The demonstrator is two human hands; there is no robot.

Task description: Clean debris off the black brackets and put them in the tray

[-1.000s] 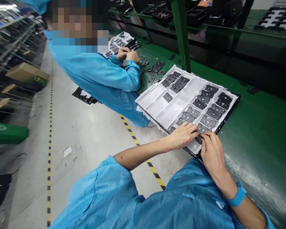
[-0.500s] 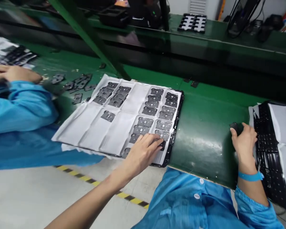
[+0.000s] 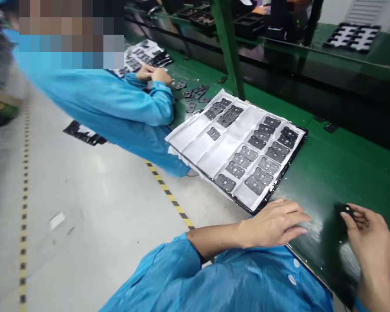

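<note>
My left hand lies flat on the green bench edge, fingers stretched out, holding nothing, just below the near corner of the tray. My right hand pinches a small black part at its fingertips, over the bench at the right. The tray is black, lined with white sheeting, and carries several flat dark grey parts laid in rows.
A co-worker in a blue smock stands at the left, hands on loose dark parts by another sheet. A green post rises behind the tray. Black trays sit on the far shelf. Yellow-black tape marks the floor.
The view swung back left. My left hand came off the tray's parts and now rests on the bench edge. My right hand drew in from the right-hand tray, still holding the small black part.
</note>
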